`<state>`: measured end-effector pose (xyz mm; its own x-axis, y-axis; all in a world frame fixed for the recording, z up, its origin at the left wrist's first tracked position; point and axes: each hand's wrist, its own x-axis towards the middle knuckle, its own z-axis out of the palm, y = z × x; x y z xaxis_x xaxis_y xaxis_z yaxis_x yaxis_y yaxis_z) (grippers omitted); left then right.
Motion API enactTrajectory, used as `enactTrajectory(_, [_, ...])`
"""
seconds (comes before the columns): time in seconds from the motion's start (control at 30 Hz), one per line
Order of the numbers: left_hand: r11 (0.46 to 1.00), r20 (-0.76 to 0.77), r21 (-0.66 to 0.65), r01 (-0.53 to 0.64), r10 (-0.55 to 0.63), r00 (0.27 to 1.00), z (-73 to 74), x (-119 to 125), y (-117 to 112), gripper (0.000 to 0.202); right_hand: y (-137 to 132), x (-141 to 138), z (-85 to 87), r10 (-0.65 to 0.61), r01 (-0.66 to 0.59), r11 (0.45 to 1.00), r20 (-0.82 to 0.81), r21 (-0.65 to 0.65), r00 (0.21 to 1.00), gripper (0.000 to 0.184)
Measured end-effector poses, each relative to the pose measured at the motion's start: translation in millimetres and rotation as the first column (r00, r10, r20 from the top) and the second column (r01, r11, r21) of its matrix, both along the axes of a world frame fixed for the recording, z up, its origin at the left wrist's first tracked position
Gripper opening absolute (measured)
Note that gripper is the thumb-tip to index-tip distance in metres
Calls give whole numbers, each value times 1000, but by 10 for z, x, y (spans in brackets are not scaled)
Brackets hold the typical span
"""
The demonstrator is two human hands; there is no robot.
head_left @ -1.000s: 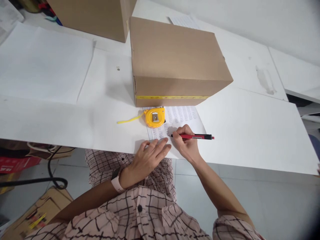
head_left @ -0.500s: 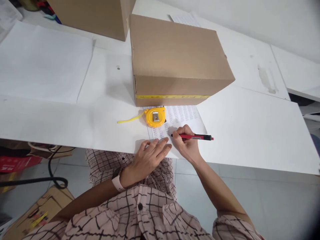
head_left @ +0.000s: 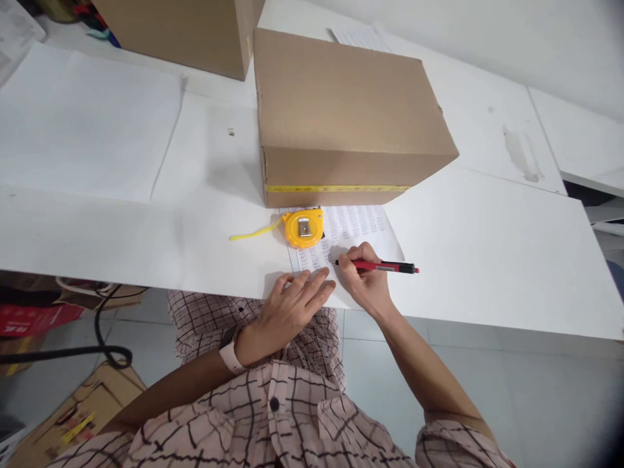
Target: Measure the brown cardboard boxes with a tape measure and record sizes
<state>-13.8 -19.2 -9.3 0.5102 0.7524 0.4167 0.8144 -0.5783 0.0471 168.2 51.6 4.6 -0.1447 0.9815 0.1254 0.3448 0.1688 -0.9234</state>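
A red and black pen (head_left: 383,266) is pinched in my right hand (head_left: 366,281), its tip on a sheet of paper (head_left: 363,224) filled with columns of small writing. My left hand (head_left: 297,299) lies flat, fingers stretched, over the lower edge of that sheet at the table's front. A yellow tape measure (head_left: 304,227) with a yellow strap rests on the sheet above my left hand. Directly behind stands a closed cardboard box (head_left: 351,97) with yellow tape along its lower side; it seems to cover the sheet's far edge.
A second cardboard box (head_left: 180,32) stands at the back left. Large white sheets (head_left: 88,123) lie on the left of the white table (head_left: 487,260). Another printed sheet (head_left: 363,37) shows behind the nearer box. A black hose (head_left: 63,354) hangs below the table at left.
The pen tip has shifted very slightly on the sheet, with my right hand moving along. My left hand, the tape measure and the boxes stay put.
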Motion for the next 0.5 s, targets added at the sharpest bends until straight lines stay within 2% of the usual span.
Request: enactTrajectory(0.5, [1000, -6, -6, 7, -7, 1000, -16, -8, -6, 34, 5, 0, -11, -14, 13, 999, -45, -32, 999, 26])
